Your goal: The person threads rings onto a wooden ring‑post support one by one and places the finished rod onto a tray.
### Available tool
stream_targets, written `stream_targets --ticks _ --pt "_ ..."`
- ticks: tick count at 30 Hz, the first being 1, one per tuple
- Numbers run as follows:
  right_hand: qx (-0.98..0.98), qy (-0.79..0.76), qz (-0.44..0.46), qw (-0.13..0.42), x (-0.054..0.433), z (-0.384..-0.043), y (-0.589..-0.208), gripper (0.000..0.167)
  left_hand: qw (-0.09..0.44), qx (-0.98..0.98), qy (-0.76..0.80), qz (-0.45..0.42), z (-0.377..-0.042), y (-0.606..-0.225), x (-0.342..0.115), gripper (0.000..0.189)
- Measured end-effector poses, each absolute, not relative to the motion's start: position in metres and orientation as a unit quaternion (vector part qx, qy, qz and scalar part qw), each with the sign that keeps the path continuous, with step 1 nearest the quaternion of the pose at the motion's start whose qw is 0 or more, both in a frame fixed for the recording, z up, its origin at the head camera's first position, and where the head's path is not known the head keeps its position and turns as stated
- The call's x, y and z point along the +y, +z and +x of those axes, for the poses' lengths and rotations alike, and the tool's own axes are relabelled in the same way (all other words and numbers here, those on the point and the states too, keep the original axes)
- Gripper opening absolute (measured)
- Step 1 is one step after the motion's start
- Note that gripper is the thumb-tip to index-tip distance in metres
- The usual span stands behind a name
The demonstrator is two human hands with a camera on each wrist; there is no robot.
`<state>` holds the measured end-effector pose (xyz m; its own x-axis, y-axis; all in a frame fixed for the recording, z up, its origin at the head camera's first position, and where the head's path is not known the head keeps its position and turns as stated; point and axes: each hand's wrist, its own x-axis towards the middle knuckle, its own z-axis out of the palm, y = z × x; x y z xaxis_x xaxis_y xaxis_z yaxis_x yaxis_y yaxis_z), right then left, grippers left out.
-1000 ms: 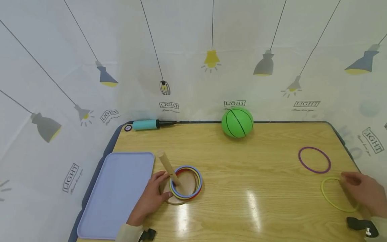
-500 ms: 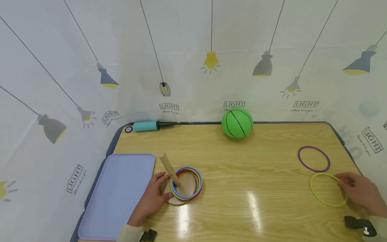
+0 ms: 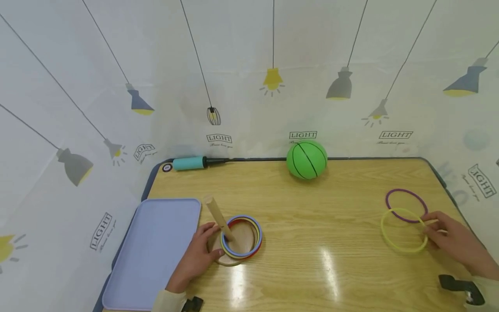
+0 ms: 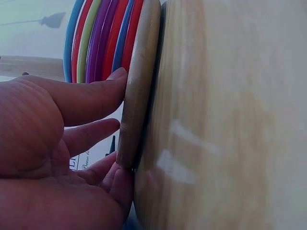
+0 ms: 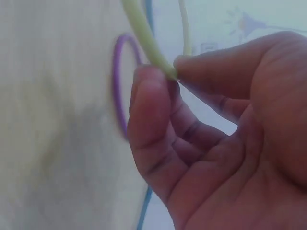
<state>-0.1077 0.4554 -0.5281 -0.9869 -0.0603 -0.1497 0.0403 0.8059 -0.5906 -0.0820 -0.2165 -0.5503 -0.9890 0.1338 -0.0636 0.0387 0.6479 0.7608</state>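
In the head view, my left hand (image 3: 196,255) holds the edge of a round wooden ring-toss stand, whose upright peg (image 3: 217,213) leans to the left in view. Stacked coloured rings (image 4: 98,43) lie on its base (image 4: 136,96), blue on top; in the left wrist view my thumb and fingertips touch the base's rim. Over at the right, my right hand (image 3: 450,238) pinches a yellow ring (image 5: 146,40) between thumb and fingers, raised off the table. Beyond it a purple ring (image 3: 405,190) lies flat, partly overlapped in the head view by the yellow one.
A lilac tray (image 3: 156,251) lies left of the stand. Along the back edge of the wooden table (image 3: 312,242) are a teal hand pump (image 3: 189,163) and a green ball (image 3: 307,160). A lamp-printed sheet (image 3: 241,99) hangs behind.
The right hand has picked up the yellow ring from the table and moved it leftward and away from me, toward the purple ring. The left hand has stayed at the stand.
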Motion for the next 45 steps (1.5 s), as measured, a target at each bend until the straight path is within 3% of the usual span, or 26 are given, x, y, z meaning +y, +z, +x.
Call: stream_targets --ticks 21,45 --pt "0.882 -0.458 -0.112 -0.016 0.36 -0.124 -0.457 0.029 0.061 0.905 0.418 0.051 -0.082 -0.553 -0.217 0.066" --pt "0.753 -0.629 -0.193 -0.016 0.224 -0.138 -0.391 0.029 0.058 0.904 0.421 0.057 -0.08 -0.55 -0.217 0.067"
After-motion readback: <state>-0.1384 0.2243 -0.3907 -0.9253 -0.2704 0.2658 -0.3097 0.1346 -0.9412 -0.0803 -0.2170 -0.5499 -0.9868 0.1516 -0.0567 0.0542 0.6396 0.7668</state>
